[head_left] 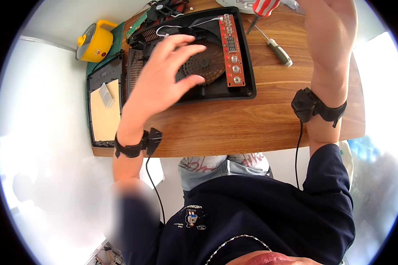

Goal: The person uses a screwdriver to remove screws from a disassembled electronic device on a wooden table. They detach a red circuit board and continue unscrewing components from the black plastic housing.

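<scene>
My left hand (170, 70) hovers at or over an open black appliance housing (246, 91), fingers spread and nothing visible in them; contact is unclear. Inside are a round perforated grille (212, 62), white wires and, on the right, a reddish circuit board (232, 59) with a segmented display and round buttons. My right arm reaches up to the top edge; my right hand (318, 6) is mostly cut off, its fingers hidden. Just left of it is a red-and-white screwdriver (265, 6), shaft angled down; whether I hold it cannot be told. A green-grey screwdriver (279, 52) lies beside the housing.
A black panel (93, 92) with a cream sheet and clear strip lies left on a green mat (116, 36). A yellow pot (93, 44) stands at back left. Behind the housing are a green circuit board (136, 25) and dark parts. The wooden table (216, 132) has a curved edge.
</scene>
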{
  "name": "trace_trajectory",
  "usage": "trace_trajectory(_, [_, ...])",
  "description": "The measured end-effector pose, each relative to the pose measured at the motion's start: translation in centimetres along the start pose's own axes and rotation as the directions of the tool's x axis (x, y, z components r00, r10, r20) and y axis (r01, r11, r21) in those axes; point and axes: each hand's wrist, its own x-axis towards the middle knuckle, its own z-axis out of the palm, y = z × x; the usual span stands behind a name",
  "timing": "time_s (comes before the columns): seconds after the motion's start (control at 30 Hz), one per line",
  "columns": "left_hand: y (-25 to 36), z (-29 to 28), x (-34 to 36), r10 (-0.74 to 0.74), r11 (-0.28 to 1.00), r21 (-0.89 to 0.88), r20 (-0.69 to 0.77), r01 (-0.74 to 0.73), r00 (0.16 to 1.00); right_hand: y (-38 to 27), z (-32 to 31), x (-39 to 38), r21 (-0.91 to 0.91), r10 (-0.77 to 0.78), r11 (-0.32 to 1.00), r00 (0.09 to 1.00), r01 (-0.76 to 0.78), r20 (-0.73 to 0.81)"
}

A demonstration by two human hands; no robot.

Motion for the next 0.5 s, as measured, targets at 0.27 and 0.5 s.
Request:
trace_trajectory(0.27, [2.1, 4.8, 3.0, 0.182, 0.982, 0.044, 0.049, -0.184, 0.982, 0.3, 1.2, -0.2, -0.061, 0.018, 0.998, 0.993, -0.026, -0.116])
trace_trajectory(0.5, [2.7, 6.1, 3.4, 0.152, 0.988, 0.034, 0.061, -0.154, 0.987, 1.2, -0.3, -0.5, 0.023, 0.001, 1.000, 0.997, 0.001, -0.082])
